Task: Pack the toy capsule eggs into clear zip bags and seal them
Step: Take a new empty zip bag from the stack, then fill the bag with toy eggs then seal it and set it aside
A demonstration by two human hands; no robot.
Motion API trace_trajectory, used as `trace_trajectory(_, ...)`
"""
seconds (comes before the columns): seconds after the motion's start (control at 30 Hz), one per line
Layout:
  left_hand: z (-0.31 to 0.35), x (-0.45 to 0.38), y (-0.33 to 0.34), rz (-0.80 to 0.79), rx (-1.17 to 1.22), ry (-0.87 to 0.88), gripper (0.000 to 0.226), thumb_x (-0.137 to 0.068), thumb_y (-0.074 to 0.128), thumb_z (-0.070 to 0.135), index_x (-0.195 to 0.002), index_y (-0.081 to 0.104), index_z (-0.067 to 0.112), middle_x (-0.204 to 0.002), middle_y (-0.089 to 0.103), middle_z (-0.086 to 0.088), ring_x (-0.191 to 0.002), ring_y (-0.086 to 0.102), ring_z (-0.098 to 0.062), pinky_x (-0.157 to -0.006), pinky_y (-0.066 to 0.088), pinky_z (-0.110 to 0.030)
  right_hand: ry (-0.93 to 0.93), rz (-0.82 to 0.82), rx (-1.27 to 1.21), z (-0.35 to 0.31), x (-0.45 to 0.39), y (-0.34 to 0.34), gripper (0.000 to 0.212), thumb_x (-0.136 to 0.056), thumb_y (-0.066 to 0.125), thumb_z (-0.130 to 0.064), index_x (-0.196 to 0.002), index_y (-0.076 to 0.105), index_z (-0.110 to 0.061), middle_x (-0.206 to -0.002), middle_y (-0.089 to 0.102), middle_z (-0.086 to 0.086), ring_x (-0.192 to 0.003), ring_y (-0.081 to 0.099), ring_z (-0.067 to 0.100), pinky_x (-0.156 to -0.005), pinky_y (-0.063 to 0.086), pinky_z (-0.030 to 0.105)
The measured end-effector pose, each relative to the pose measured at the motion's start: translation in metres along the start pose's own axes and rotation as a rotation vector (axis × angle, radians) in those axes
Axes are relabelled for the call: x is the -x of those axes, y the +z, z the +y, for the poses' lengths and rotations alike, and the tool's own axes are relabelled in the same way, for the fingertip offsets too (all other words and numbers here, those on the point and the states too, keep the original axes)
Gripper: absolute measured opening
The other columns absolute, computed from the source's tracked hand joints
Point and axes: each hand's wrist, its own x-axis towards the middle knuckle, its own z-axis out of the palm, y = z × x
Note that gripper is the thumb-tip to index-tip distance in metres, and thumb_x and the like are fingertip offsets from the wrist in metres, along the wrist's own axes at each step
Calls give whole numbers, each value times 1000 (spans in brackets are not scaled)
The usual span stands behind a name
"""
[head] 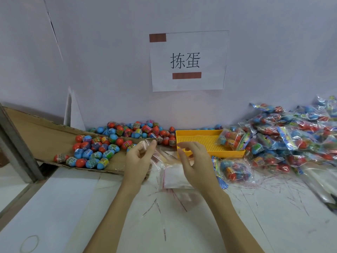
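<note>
I count my two hands, the left hand (139, 157) and the right hand (196, 161), over the table. One yellow tray (200, 139) sits ahead of me, and one filled bag (231, 138) lies in its right end. One more filled bag (235, 170) lies just beside my right hand. The heap of filled bags (295, 136) on the right holds too many, too overlapped, for me to number. The loose capsule eggs (102, 147) run to several dozen; I cannot fix an exact figure. One sheet of cardboard (42, 132) carries some of them. One paper sign (188, 61) hangs on the wall, with two brown tape strips. One stack of empty clear bags (175, 176) lies under my hands, its number unclear. One rubber band (29, 243) lies near the table's front left.
</note>
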Motion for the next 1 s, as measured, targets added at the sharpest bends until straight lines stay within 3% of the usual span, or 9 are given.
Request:
trace_trajectory(0.1,4,4,4,-103,18,31,43,-97,63,48,-76,69,11,-65,61,-12,-59,53,-11,-54,45,-19,11,-153,-272,-16,6,7,24,-94,65,-44,-110,71,-26,-96,67,-18,-88,64,3,-67,51,14)
trace_trajectory(0.17,4,5,5,-174,-8,74,51,-96,60,51,-78,64,3,-72,61,-16,-66,55,-17,-63,49,-25,-3,-207,-238,-16,8,13,19,-94,69,-34,-110,72,-24,-91,67,-18,-84,64,3,-65,50,14)
trace_trajectory(0.3,4,5,5,-224,-145,135,57,-86,62,59,-79,64,3,-72,59,-20,-68,57,-29,-64,51,-35,53,-214,-232,-11,6,13,13,-95,70,-21,-105,78,-17,-89,73,-10,-77,64,5,-66,51,17)
trace_trajectory(0.4,3,3,4,-211,-159,149,49,-88,61,58,-76,67,11,-69,62,-9,-67,60,-23,-64,52,-33,97,-211,-337,-10,3,7,9,-92,75,-25,-95,80,-19,-81,74,-8,-73,65,10,-65,54,25)
trace_trajectory(0.63,3,4,5,-151,-244,141,44,-88,61,53,-74,66,11,-64,64,1,-64,62,-11,-61,51,-22,257,-275,-493,-14,3,9,16,-99,64,-17,-89,78,-19,-69,66,-11,-67,58,3,-62,47,18)
trace_trajectory(0.73,4,5,3,-228,-215,118,39,-88,61,52,-77,69,15,-63,59,10,-62,53,-3,-60,45,-16,215,-210,-319,-10,4,10,12,-96,66,-12,-94,77,-16,-75,69,-10,-73,62,4,-65,50,17)
trace_trajectory(0.87,4,7,4,-316,-198,95,29,-93,70,39,-82,66,12,-74,66,6,-73,62,-6,-71,56,-22,157,-66,-132,-9,5,11,9,-95,66,-10,-91,71,-16,-76,66,-9,-73,60,6,-63,47,14)
trace_trajectory(0.93,2,6,4,-301,-244,110,19,-95,72,28,-84,67,13,-83,71,9,-82,67,-9,-76,58,-22,157,38,-57,-7,4,9,9,-95,64,-10,-90,67,-17,-79,62,-8,-72,57,7,-62,44,14)
trace_trajectory(1.0,1,6,5,-239,-340,153,14,-95,72,20,-82,66,17,-80,68,10,-79,64,-9,-71,54,-16,150,139,4,-6,2,8,7,-96,63,-11,-91,63,-16,-85,58,-5,-74,54,8,-64,43,16)
